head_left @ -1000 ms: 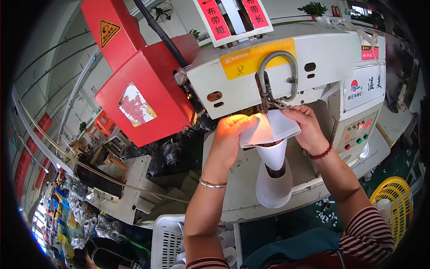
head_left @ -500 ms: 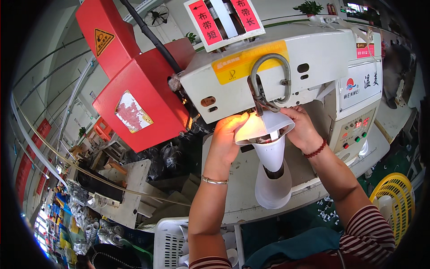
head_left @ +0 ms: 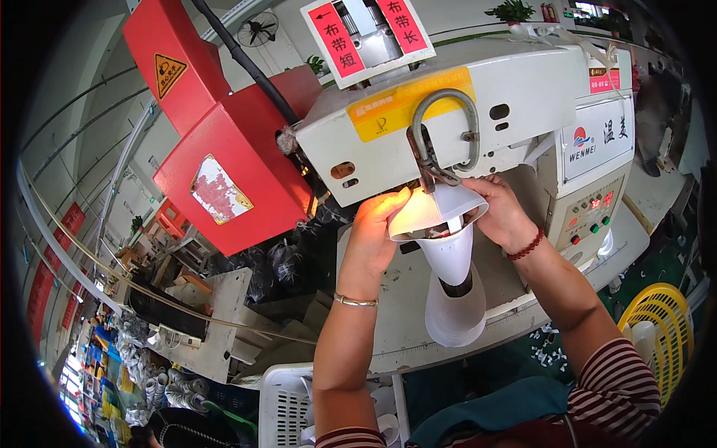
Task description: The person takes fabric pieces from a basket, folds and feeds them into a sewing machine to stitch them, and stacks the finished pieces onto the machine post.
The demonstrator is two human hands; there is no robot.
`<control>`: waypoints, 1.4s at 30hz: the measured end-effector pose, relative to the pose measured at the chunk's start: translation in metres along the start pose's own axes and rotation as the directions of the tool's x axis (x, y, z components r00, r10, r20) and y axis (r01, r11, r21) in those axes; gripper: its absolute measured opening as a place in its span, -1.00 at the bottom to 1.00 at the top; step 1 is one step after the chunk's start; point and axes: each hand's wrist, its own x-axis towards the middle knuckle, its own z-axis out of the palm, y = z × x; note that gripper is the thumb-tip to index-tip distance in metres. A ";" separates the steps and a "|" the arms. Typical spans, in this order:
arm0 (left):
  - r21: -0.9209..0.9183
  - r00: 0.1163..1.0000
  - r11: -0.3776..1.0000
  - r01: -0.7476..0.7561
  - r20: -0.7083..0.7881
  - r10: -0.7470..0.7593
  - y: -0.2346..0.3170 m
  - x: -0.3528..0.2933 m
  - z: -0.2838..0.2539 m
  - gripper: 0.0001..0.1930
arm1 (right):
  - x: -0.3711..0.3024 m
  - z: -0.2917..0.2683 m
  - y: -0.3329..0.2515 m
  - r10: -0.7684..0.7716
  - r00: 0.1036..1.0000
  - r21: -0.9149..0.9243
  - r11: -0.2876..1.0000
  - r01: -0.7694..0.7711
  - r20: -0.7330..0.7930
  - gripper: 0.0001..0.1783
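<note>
Both my hands grip a white, curved, flexible piece (head_left: 446, 254), which looks like a shoe upper, under the head of a white machine (head_left: 448, 112). My left hand (head_left: 376, 235) pinches its left edge with thumb and fingers, lit orange by a lamp. At its right edge, my right hand (head_left: 499, 215) is closed on the rim, thumb on top. A metal guide (head_left: 427, 179) below a bent grey hose comes down onto the seam in the middle. Below hangs another rounded white part (head_left: 455, 321); whether it joins the held piece, I cannot tell.
A red machine housing (head_left: 231, 179) stands close to the left of my left hand. Right is a control panel (head_left: 594, 213) with lit digits and buttons. Below lies a white basket (head_left: 280, 407) holding white pieces; a yellow basket (head_left: 661, 328) stands at the right. White scraps (head_left: 549, 351) litter the floor.
The white strip in the window on top of the machine no longer shows, and metal parts appear there. My view has shifted slightly; both hands keep their hold on the white piece.
</note>
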 end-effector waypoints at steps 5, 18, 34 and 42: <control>-0.008 0.998 1.000 0.015 -0.055 -0.015 0.001 -0.001 0.006 -0.74 | -0.002 0.002 -0.003 0.020 0.999 -0.004 1.000 -0.020 0.027 -0.88; -0.179 0.996 0.980 0.083 0.049 -0.076 -0.023 0.010 -0.013 -0.75 | 0.006 -0.005 0.010 0.128 0.991 -0.021 0.991 -0.129 -0.024 -0.87; -0.201 0.964 0.972 0.124 -0.208 -0.166 -0.050 -0.018 0.005 -0.75 | -0.010 -0.021 0.044 0.014 0.975 -0.365 0.926 -0.096 -0.223 -0.73; -0.025 0.971 0.999 0.040 -0.234 -0.045 -0.092 -0.026 -0.012 -0.70 | -0.025 -0.057 0.065 -0.118 0.992 -0.698 0.707 0.108 0.034 -0.73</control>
